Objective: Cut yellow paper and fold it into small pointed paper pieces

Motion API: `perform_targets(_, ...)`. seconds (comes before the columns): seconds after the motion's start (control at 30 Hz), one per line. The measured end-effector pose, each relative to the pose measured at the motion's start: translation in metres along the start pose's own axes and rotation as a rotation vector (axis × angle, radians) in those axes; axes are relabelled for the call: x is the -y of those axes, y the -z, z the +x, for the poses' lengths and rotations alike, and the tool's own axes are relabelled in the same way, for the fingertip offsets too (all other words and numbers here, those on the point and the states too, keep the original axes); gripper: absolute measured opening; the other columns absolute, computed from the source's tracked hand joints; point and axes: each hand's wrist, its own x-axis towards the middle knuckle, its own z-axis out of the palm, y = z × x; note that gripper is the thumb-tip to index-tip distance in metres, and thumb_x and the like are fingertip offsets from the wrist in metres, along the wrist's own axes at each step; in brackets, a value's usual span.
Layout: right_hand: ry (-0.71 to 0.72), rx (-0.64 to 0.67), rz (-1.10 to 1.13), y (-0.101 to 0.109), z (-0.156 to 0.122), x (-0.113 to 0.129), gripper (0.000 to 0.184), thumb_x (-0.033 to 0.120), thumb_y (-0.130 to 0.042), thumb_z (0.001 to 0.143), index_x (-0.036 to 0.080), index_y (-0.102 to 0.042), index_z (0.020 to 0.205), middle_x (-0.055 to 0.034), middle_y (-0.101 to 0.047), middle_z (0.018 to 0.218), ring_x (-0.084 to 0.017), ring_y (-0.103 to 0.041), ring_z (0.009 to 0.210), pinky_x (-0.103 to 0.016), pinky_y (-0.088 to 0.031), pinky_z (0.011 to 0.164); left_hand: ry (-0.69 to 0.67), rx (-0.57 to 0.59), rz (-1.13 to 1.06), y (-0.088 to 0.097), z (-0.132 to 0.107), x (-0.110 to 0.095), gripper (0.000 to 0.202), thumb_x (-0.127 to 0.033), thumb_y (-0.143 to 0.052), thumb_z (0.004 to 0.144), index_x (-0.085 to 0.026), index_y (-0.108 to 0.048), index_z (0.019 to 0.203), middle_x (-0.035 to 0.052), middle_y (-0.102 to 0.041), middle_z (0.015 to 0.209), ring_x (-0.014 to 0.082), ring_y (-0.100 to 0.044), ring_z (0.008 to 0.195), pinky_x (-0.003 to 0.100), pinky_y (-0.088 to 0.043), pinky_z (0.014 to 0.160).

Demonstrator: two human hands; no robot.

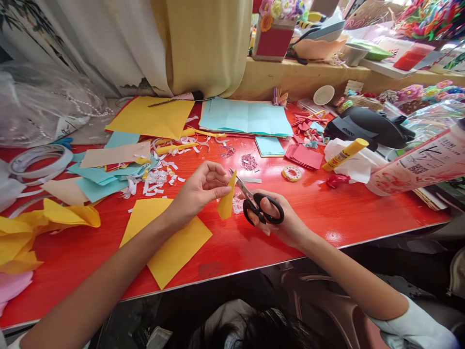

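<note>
My left hand pinches a small folded piece of yellow paper above the red table. My right hand grips black-handled scissors; their blades point up and left and meet the paper's upper edge. A larger yellow sheet lies on the table under my left forearm.
Yellow, teal and pink sheets and white paper scraps litter the table. A glue stick, a tape roll, a black device and a plastic bag lie around. A shelf behind holds paper flowers.
</note>
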Motion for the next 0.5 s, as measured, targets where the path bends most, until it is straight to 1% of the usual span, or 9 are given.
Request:
perform_targets(0.07, 0.010, -0.016, 0.018, 0.000, 0.000, 0.000, 0.036, 0.047, -0.064, 0.077, 0.014, -0.058, 0.091, 0.0022, -0.052, 0.059, -0.004, -0.040, 0.038, -0.018, -0.022, 0.035, 0.013, 0.019, 0.029, 0.004, 0.000, -0.003, 0.024, -0.016, -0.068, 0.075, -0.020, -0.050, 0.091, -0.0018, -0.058, 0.088, 0.0077, -0.059, 0.084, 0.018, -0.047, 0.077)
perform_targets(0.13, 0.026, -0.055, 0.018, 0.002, 0.001, 0.000, 0.036, 0.046, -0.066, 0.076, 0.015, -0.057, 0.093, 0.0029, -0.052, 0.057, -0.004, -0.039, 0.037, -0.018, -0.019, 0.034, 0.024, 0.048, 0.049, 0.010, -0.001, -0.008, 0.024, -0.017, -0.068, 0.075, -0.020, -0.051, 0.091, -0.0020, -0.058, 0.087, 0.0073, -0.059, 0.083, 0.017, -0.047, 0.077)
perform_targets(0.23, 0.062, -0.179, -0.012, 0.009, 0.003, 0.002, 0.036, 0.047, -0.058, 0.082, 0.015, -0.057, 0.097, 0.0038, -0.047, 0.060, -0.003, -0.035, 0.038, -0.019, -0.012, 0.035, 0.024, 0.087, 0.062, 0.018, -0.002, -0.014, 0.021, -0.017, -0.068, 0.076, -0.021, -0.053, 0.091, -0.0024, -0.058, 0.085, 0.0072, -0.059, 0.081, 0.017, -0.048, 0.073)
perform_targets(0.27, 0.069, -0.222, -0.050, 0.011, 0.003, 0.003, 0.036, 0.047, -0.056, 0.083, 0.015, -0.056, 0.098, 0.0043, -0.046, 0.060, -0.003, -0.034, 0.039, -0.019, -0.013, 0.036, 0.014, 0.077, 0.074, 0.020, -0.002, -0.016, 0.021, -0.017, -0.068, 0.076, -0.022, -0.055, 0.092, -0.0024, -0.058, 0.085, 0.0072, -0.059, 0.081, 0.016, -0.048, 0.073)
perform_targets(0.3, 0.071, -0.257, -0.118, 0.014, 0.004, 0.003, 0.035, 0.046, -0.056, 0.083, 0.016, -0.054, 0.100, 0.0047, -0.045, 0.060, -0.004, -0.036, 0.040, -0.019, -0.016, 0.036, 0.004, 0.062, 0.094, 0.022, -0.002, -0.017, 0.022, -0.018, -0.068, 0.076, -0.023, -0.056, 0.094, -0.0023, -0.058, 0.086, 0.0073, -0.059, 0.081, 0.016, -0.048, 0.073)
perform_targets(0.33, 0.073, -0.285, -0.228, 0.017, 0.004, 0.003, 0.034, 0.043, -0.057, 0.082, 0.017, -0.052, 0.102, 0.0047, -0.046, 0.061, -0.005, -0.039, 0.043, -0.019, -0.023, 0.039, -0.005, 0.041, 0.120, 0.023, -0.002, -0.017, 0.024, -0.018, -0.068, 0.076, -0.024, -0.058, 0.098, -0.0021, -0.059, 0.086, 0.0075, -0.059, 0.082, 0.016, -0.048, 0.074)
perform_targets(0.4, 0.095, -0.329, -0.565, 0.022, 0.004, 0.005, 0.034, 0.036, -0.059, 0.081, 0.017, -0.049, 0.108, 0.0024, -0.051, 0.067, -0.010, -0.049, 0.055, -0.022, -0.037, 0.049, -0.006, 0.006, 0.168, 0.024, -0.001, -0.018, 0.030, -0.021, -0.069, 0.076, -0.025, -0.061, 0.105, -0.0014, -0.061, 0.088, 0.0085, -0.059, 0.085, 0.017, -0.049, 0.076)
perform_targets(0.43, 0.113, -0.348, -0.767, 0.025, 0.003, 0.006, 0.036, 0.033, -0.059, 0.081, 0.017, -0.048, 0.111, -0.0004, -0.056, 0.074, -0.013, -0.053, 0.063, -0.026, -0.042, 0.056, 0.002, -0.003, 0.185, 0.023, -0.001, -0.018, 0.033, -0.022, -0.069, 0.075, -0.025, -0.062, 0.107, -0.0009, -0.062, 0.090, 0.0095, -0.060, 0.086, 0.019, -0.049, 0.077)
perform_targets(0.5, 0.116, -0.355, -1.175, 0.029, 0.000, 0.013, 0.039, 0.028, -0.056, 0.082, 0.016, -0.048, 0.119, -0.0081, -0.061, 0.093, -0.020, -0.058, 0.080, -0.033, -0.045, 0.067, 0.018, -0.017, 0.208, 0.022, -0.001, -0.019, 0.032, -0.025, -0.071, 0.073, -0.025, -0.065, 0.105, 0.0004, -0.064, 0.095, 0.0120, -0.060, 0.090, 0.022, -0.050, 0.079)
